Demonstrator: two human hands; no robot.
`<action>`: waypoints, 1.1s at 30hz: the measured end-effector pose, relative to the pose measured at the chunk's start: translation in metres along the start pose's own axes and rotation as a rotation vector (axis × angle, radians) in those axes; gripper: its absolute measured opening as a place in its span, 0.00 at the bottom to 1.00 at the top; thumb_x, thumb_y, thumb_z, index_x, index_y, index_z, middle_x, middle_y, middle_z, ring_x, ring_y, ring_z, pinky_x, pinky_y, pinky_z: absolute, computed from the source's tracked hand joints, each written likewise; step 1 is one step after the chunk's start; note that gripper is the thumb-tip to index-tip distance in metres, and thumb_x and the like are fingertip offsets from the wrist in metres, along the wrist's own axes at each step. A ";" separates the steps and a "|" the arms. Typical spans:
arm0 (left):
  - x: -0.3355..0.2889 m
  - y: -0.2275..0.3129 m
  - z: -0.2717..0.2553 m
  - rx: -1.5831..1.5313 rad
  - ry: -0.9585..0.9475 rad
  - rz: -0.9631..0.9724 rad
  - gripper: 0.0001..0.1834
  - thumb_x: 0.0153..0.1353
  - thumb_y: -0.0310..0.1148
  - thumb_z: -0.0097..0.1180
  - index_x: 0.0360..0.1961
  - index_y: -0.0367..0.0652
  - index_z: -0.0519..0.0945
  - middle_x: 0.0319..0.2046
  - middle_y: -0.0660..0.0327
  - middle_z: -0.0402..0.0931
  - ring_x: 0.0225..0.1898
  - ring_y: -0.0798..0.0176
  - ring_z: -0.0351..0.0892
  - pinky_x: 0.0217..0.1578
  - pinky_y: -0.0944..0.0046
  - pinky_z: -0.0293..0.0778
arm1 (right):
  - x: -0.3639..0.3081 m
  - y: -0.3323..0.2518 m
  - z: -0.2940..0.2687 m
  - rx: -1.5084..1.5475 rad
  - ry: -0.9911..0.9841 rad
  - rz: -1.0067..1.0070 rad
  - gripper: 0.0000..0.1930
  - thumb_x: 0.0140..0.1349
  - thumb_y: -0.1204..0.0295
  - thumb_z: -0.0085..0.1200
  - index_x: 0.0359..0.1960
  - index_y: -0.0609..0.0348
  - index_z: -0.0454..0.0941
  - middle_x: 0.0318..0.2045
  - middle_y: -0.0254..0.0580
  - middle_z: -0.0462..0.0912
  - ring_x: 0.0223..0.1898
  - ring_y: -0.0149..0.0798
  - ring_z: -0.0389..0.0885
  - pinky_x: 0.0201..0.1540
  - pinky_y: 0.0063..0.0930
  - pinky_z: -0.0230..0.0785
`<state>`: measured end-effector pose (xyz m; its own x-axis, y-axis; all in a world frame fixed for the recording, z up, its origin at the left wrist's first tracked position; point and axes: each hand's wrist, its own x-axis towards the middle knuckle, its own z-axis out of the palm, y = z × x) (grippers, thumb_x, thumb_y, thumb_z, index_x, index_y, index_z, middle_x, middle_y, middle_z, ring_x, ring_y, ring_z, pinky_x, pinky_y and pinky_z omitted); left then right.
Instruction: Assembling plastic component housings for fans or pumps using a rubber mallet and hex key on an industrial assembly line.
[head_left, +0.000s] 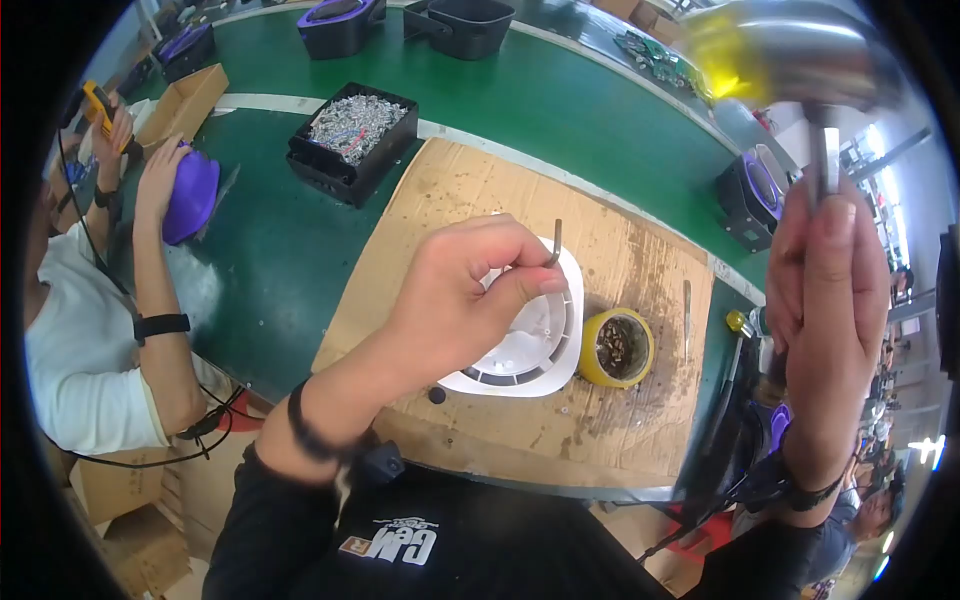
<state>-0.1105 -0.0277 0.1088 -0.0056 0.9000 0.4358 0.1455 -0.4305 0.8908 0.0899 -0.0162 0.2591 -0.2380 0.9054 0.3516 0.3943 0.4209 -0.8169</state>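
1) The big green table holds the work, with a brown cardboard sheet lying flat on it
2) Far across the table stands a black tub, and I can't tell if anything is in it
3) A black box sits near the far left corner of the sheet, heaped with small silver bits, and something red and blue lies on top
4) The white part lies on the sheet, partly hidden under the left hand; it is in its place, so I think the work is part way, but how much is left I can't tell
5) The right hand is wrapped tight round a hammer, held up high and well apart from the white part, so a hit does not look to be landing now
6) A round yellow cup stands just right of the white part, with lots of little brown bits inside
7) The left hand pinches a thin bent metal rod above the white part; its low end is hidden, so I can't tell what it touches
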 end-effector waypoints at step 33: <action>-0.007 -0.007 -0.035 -0.106 -0.020 0.015 0.09 0.62 0.31 0.65 0.36 0.35 0.82 0.35 0.55 0.80 0.35 0.64 0.80 0.40 0.66 0.74 | -0.086 0.116 -0.059 0.011 0.023 0.543 0.17 0.77 0.57 0.43 0.36 0.58 0.70 0.20 0.24 0.67 0.16 0.17 0.58 0.18 0.13 0.48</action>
<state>-0.1462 -0.0331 0.1045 0.0153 0.8941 0.4477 0.0404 -0.4479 0.8932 0.2081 -0.0419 0.1614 0.0169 0.9935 -0.1128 0.4458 -0.1085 -0.8885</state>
